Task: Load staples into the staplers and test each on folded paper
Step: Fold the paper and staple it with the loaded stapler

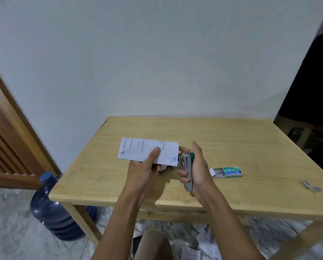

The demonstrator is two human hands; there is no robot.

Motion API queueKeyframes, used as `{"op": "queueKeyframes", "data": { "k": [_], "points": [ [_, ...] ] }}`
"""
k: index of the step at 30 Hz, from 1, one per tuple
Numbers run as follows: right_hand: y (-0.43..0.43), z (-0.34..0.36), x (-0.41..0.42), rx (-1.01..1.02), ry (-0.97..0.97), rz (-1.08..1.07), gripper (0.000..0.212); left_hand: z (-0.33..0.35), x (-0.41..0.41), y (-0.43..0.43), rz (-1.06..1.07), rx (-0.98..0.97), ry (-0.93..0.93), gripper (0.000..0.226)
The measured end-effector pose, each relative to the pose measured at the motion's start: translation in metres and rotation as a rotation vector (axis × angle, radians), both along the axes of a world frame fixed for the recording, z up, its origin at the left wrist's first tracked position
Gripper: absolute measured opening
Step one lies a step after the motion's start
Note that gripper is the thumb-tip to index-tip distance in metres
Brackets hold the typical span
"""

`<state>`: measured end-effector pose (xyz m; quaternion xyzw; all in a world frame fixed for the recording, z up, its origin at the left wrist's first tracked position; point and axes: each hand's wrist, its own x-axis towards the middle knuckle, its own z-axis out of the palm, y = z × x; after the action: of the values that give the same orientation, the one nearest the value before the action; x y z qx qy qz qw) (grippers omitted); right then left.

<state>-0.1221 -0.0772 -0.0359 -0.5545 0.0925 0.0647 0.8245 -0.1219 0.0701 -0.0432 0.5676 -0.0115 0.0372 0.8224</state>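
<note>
My left hand (144,168) holds a folded white printed paper (138,150) above the wooden table (232,147), thumb on top. My right hand (196,166) grips a small metal stapler (188,169) with a green top, its nose touching the paper's right edge. Another stapler (164,168) lies on the table under the paper, mostly hidden. An open green staple box (227,172) lies just right of my right hand.
Loose staple strips (311,186) lie near the table's right edge. A blue water jug (51,209) stands on the floor at the left. Paper scraps (204,241) lie under the table. A dark figure (314,91) is at the far right.
</note>
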Motion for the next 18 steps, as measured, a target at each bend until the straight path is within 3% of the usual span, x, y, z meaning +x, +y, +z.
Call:
{"op": "queueKeyframes", "data": {
  "k": [2, 7, 9, 11, 13, 18],
  "points": [
    [-0.003, 0.008, 0.008, -0.106, 0.015, 0.062, 0.065, 0.000, 0.000, 0.002, -0.097, 0.009, -0.025, 0.018],
    [-0.005, 0.029, 0.021, -0.232, -0.006, -0.013, 0.033, 0.004, 0.001, 0.012, -0.214, -0.047, 0.057, 0.040],
    [-0.003, 0.036, 0.025, -0.273, -0.055, -0.005, 0.018, 0.006, 0.006, 0.020, -0.086, -0.111, 0.120, 0.037],
    [0.000, 0.038, 0.032, -0.309, -0.098, -0.010, 0.016, 0.003, 0.019, 0.033, 0.062, -0.114, 0.165, 0.031],
    [0.001, 0.034, 0.041, -0.358, -0.120, -0.041, 0.016, 0.001, 0.039, 0.045, 0.200, 0.005, 0.214, 0.027],
    [-0.008, 0.015, 0.054, -0.370, -0.050, -0.045, 0.019, -0.007, 0.092, 0.064, 0.582, 0.296, 0.300, 0.042]
  ]
}}
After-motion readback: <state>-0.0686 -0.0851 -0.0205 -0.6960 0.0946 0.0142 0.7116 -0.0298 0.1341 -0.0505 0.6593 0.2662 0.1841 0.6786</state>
